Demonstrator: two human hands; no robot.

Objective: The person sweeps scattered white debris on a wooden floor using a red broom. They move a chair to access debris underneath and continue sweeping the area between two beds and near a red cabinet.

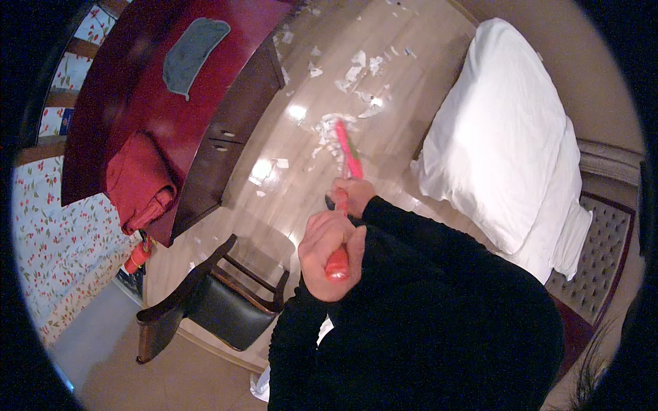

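My left hand (325,241) is wrapped around the top end of a long red handle, which seems to belong to a broom (337,268). Farther down the same handle my right hand (359,194) has its grip. The broom's bright pink head (348,149) is blurred and sits low over the floor, beyond my right hand. Against it lies a heap of torn white paper scraps (329,128). More loose scraps (354,72) are strewn over the light wood-look floor (308,180) farther off. The bristles are not clear.
A dark red desk (221,77) with a grey cloth (195,56) and a folded red cloth (141,174) stands at left. Near me is a wooden chair (231,308) with a black seat. A bed with white bedding (504,138) lies at right. A red canister (138,257) stands below the desk.
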